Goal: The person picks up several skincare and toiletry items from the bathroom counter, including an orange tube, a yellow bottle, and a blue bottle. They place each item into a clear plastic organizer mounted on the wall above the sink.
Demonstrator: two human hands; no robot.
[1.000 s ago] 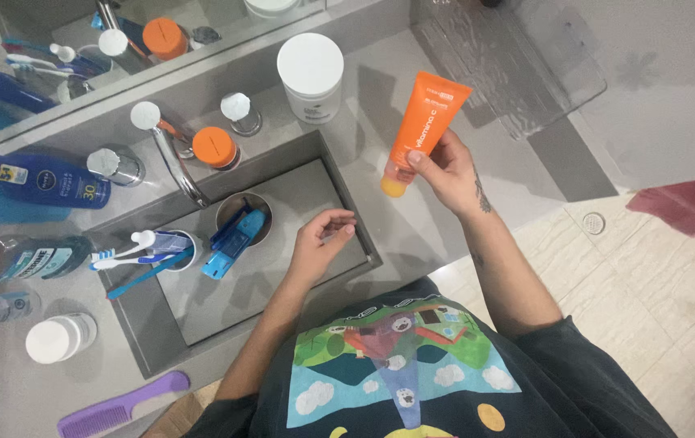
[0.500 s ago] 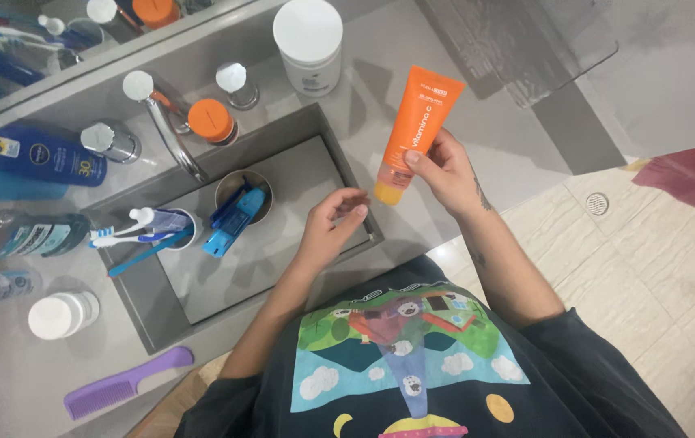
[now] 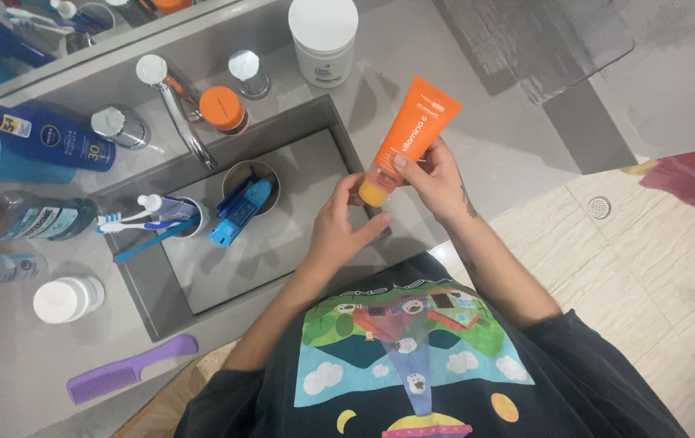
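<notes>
1. Two bare hands meet over the grey sink (image 3: 201, 296), seen from above. The right hand (image 3: 431, 180) grips one orange tube (image 3: 409, 139) around its lower half, the tube tilted with its yellow cap pointing down and to the left. The left hand (image 3: 339, 227) has its fingertips at that cap; whether they pinch it or only touch it cannot be told.
2. Two cups stand inside the sink: a white cup (image 3: 187, 221) holding toothbrushes and a metal cup (image 3: 251, 180) holding blue items.
3. One chrome tap (image 3: 177, 109) rises behind the sink, with one knob on each side.
4. Along the back ledge stand one large white jar (image 3: 323, 40) and one small orange-lidded jar (image 3: 223, 109).
5. At the left lie one dark blue bottle (image 3: 39, 138) with a yellow cap and one teal bottle (image 3: 35, 219), both on their sides. One round white-lidded container (image 3: 67, 298) sits nearer the front.
6. One purple comb (image 3: 130, 369) lies on the counter's front edge.
7. Compared with half a second ago, the left hand has risen from above the sink to the tube's cap, and the tube has come lower and closer to the body.
</notes>
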